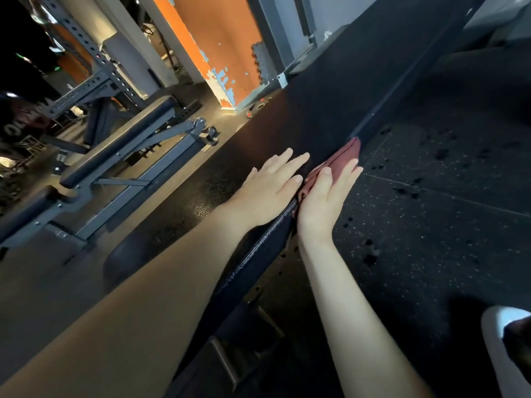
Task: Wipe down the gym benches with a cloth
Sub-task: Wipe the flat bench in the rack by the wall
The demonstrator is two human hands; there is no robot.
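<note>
While flat, cloth (343,158) against bench (324,110)

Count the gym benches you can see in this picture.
2. One bench runs under both hands, the right hand pressing a cloth on its edge. A second bench stands left, by the rack. Others may be hidden.

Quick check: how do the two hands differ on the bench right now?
The left hand lies flat on the bench top with nothing under it; the right hand presses the red cloth against the bench's side edge. The left is palm-down, the right turned on edge. Both have fingers extended.
</note>
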